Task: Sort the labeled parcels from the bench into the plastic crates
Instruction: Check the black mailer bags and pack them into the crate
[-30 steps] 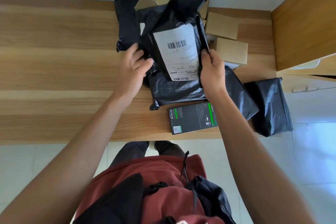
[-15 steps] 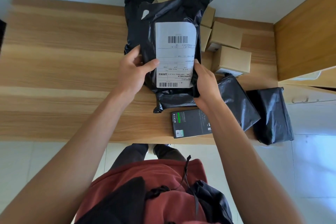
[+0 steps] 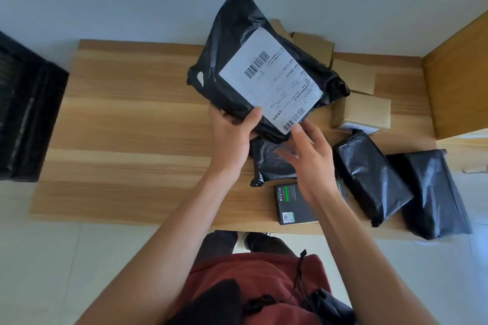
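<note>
Black poly parcel (image 3: 253, 66) is up off the bench (image 3: 137, 119) at frame centre, tilted, white barcode label (image 3: 272, 79) facing me. My left hand (image 3: 232, 134) pinches its lower corner, thumb on the label edge; my right hand (image 3: 309, 155) hangs just below it, fingers spread, holding nothing. I judge sorting is mid-pick: next, carry it left to the dark crate (image 3: 26, 119) at the left edge. More parcels wait at right.

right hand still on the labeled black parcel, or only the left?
Cannot tell. In the head view, the right hand is open, its fingertips at the labeled black parcel's lower edge, with no clear gap or contact. The left hand grips it.
</note>
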`<control>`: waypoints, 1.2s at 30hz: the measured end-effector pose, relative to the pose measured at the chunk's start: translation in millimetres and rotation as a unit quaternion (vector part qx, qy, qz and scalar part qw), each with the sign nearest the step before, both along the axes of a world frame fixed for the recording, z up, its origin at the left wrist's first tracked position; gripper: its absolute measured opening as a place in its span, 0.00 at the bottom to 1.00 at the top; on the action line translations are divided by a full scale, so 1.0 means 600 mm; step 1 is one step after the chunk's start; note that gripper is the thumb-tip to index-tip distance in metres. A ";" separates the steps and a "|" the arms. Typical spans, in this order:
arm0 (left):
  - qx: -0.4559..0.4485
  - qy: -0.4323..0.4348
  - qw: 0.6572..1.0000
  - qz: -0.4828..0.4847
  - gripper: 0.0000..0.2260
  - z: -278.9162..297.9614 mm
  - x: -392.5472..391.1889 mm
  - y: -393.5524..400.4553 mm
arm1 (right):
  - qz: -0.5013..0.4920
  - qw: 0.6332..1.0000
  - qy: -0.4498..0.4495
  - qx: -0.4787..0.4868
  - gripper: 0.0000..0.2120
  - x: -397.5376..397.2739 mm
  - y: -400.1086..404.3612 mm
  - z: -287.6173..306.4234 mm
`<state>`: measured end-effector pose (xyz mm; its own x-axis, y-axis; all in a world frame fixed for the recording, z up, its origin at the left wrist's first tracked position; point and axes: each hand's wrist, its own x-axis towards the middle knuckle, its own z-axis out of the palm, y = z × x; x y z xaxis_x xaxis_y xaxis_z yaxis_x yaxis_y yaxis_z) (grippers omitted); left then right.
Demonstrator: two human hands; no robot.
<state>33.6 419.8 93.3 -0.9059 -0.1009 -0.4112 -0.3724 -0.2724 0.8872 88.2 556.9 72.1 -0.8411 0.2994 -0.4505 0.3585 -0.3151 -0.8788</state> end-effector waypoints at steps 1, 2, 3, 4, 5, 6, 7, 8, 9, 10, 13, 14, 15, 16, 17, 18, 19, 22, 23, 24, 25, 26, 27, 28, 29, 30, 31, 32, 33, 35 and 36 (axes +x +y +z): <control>0.007 0.005 1.000 -0.009 0.25 0.002 0.003 0.001 | -0.016 1.000 0.004 0.001 0.18 -0.002 -0.001 0.004; 0.013 0.013 1.000 -0.023 0.24 0.002 0.005 0.002 | -0.027 1.000 0.010 0.000 0.17 -0.003 -0.002 0.009; 0.018 0.023 0.999 -0.040 0.23 0.002 0.008 0.001 | -0.037 0.999 0.018 -0.002 0.16 -0.005 -0.002 0.014; 0.020 0.032 0.998 -0.057 0.21 0.003 0.011 -0.001 | -0.044 0.999 0.025 -0.004 0.14 -0.006 -0.002 0.019; 0.023 0.037 0.997 -0.070 0.20 0.005 0.015 -0.002 | -0.049 0.998 0.030 -0.006 0.12 -0.007 -0.001 0.024; 0.023 0.040 0.996 -0.078 0.19 0.007 0.019 -0.005 | -0.054 0.998 0.032 -0.006 0.11 -0.009 0.001 0.028; 0.017 0.039 0.996 -0.083 0.17 0.008 0.024 -0.009 | -0.061 0.998 0.031 -0.007 0.09 -0.012 0.003 0.031; 0.008 0.036 0.996 -0.086 0.15 0.009 0.029 -0.015 | -0.068 0.997 0.030 -0.009 0.09 -0.015 0.006 0.035; -0.004 0.035 0.995 -0.090 0.13 0.007 0.033 -0.025 | -0.076 0.997 0.030 -0.014 0.08 -0.019 0.010 0.038; -0.018 0.037 0.994 -0.097 0.12 0.004 0.039 -0.038 | -0.082 0.996 0.032 -0.015 0.09 -0.024 0.014 0.040; -0.025 0.031 0.997 -0.066 0.17 -0.012 0.059 -0.095 | -0.105 0.993 0.044 0.012 0.12 -0.039 0.030 0.053; -0.019 0.025 0.999 -0.030 0.17 -0.016 0.063 -0.119 | -0.109 0.992 0.051 0.031 0.13 -0.043 0.036 0.057; -0.021 0.028 0.999 0.006 0.17 -0.016 0.064 -0.142 | -0.107 0.991 0.061 0.053 0.13 -0.046 0.041 0.059; -0.034 0.040 0.998 0.033 0.16 -0.015 0.059 -0.163 | -0.097 0.990 0.070 0.078 0.12 -0.048 0.045 0.060; -0.057 0.062 0.995 0.051 0.16 -0.013 0.052 -0.182 | -0.084 0.988 0.077 0.100 0.12 -0.049 0.046 0.060; -0.086 0.090 0.990 0.063 0.16 -0.007 0.041 -0.198 | -0.066 0.987 0.081 0.123 0.13 -0.049 0.045 0.061; -0.116 0.120 0.984 0.069 0.16 0.003 0.028 -0.210 | -0.044 0.984 0.082 0.151 0.13 -0.050 0.046 0.061; -0.193 0.196 0.961 0.028 0.17 0.043 -0.006 -0.222 | 0.062 0.963 0.073 0.253 0.12 -0.059 0.039 0.064; -0.225 0.206 0.952 -0.013 0.18 0.057 -0.016 -0.218 | 0.106 0.953 0.068 0.276 0.12 -0.065 0.036 0.066; -0.262 0.209 0.940 -0.067 0.18 0.070 -0.023 -0.212 | 0.150 0.941 0.064 0.296 0.12 -0.070 0.031 0.072; -0.299 0.206 0.923 -0.130 0.18 0.078 -0.028 -0.205 | 0.190 0.929 0.062 0.312 0.12 -0.075 0.025 0.077; -0.325 0.199 0.905 -0.191 0.20 0.078 -0.034 -0.197 | 0.222 0.917 0.064 0.325 0.12 -0.081 0.018 0.084; -0.336 0.183 0.890 -0.247 0.23 0.077 -0.039 -0.191 | 0.246 0.908 0.066 0.332 0.13 -0.087 0.010 0.091; -0.331 0.156 0.884 -0.290 0.27 0.073 -0.042 -0.185 | 0.264 0.900 0.070 0.339 0.13 -0.091 0.003 0.098; -0.315 0.125 0.884 -0.321 0.31 0.067 -0.043 -0.182 | 0.277 0.893 0.075 0.346 0.14 -0.095 -0.001 0.103; -0.297 0.101 0.886 -0.341 0.34 0.060 -0.044 -0.182 | 0.286 0.889 0.079 0.349 0.14 -0.098 -0.003 0.106; -0.282 0.087 0.889 -0.351 0.37 0.052 -0.041 -0.184 | 0.289 0.889 0.081 0.347 0.14 -0.101 -0.004 0.108; -0.270 0.083 0.892 -0.352 0.37 0.043 -0.038 -0.188 | 0.286 0.891 0.081 0.344 0.14 -0.103 -0.004 0.109; -0.261 0.084 0.897 -0.348 0.37 0.036 -0.035 -0.194 | 0.276 0.895 0.082 0.340 0.14 -0.106 -0.004 0.109; -0.238 0.088 0.907 -0.336 0.37 0.032 -0.033 -0.203 | 0.248 0.904 0.085 0.339 0.14 -0.114 -0.006 0.110; -0.222 0.085 0.913 -0.332 0.37 0.031 -0.034 -0.206 | 0.235 0.906 0.091 0.341 0.15 -0.117 -0.009 0.111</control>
<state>13.2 296.4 111.7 -0.8749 0.3710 -0.3114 -0.1711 0.3647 0.9153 17.8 551.4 138.6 -0.9894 0.0455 -0.1377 0.1427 0.4731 -0.8694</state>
